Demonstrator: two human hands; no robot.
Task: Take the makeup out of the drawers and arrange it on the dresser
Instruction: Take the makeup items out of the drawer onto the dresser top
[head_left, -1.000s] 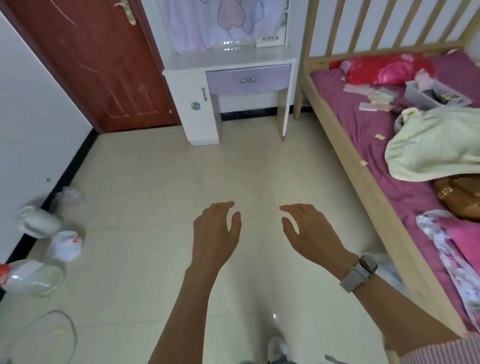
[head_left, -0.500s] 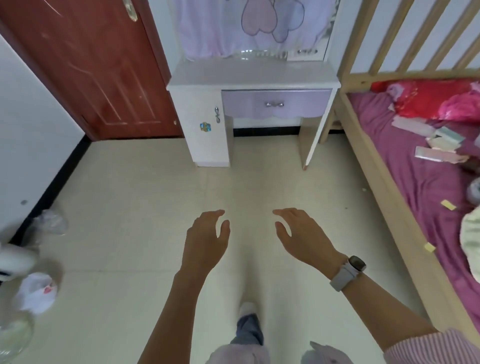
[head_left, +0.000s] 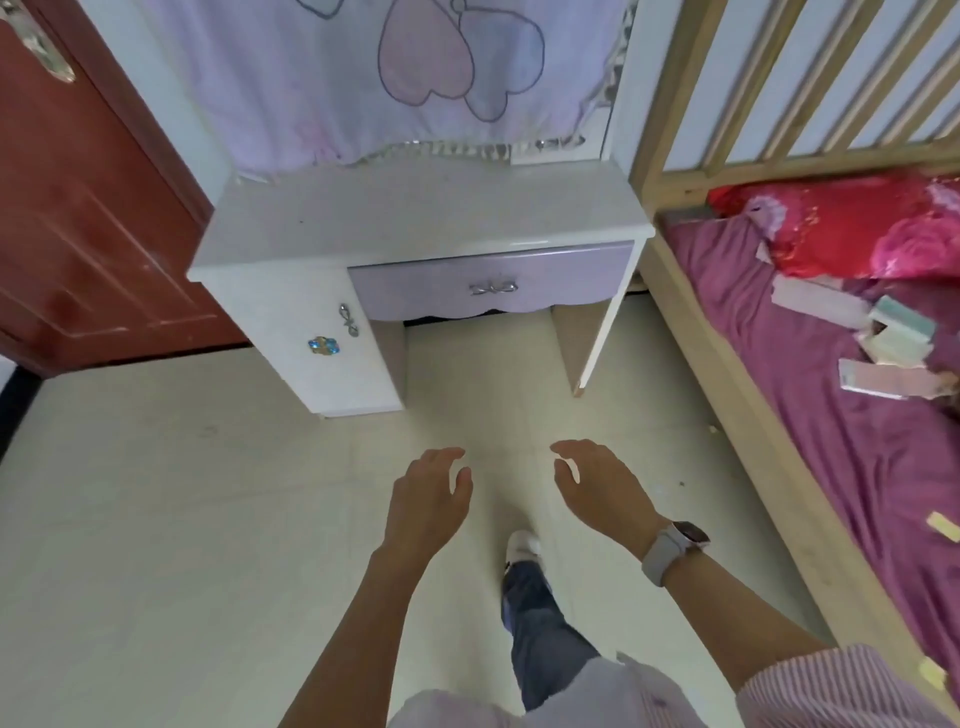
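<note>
Bare left hand (head_left: 428, 501) and right hand (head_left: 602, 488) hang over the floor, each grip apart and empty. Beyond stands the table (head_left: 415, 218), its lilac drawer (head_left: 491, 288) closed, makeup unseen, presumably inside. Approach step; next, pull the bow handle (head_left: 492, 287).

Closed drawer (head_left: 491, 287) contents hidden; door (head_left: 78, 218) cut off left.

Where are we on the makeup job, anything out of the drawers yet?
Nothing looks done: the dresser top shows no makeup, and the purple drawer and the side cabinet door are both shut. The left hand and right hand are open and hold nothing, short of the dresser. Left: open the drawer, take the makeup out, arrange it on top.
</note>
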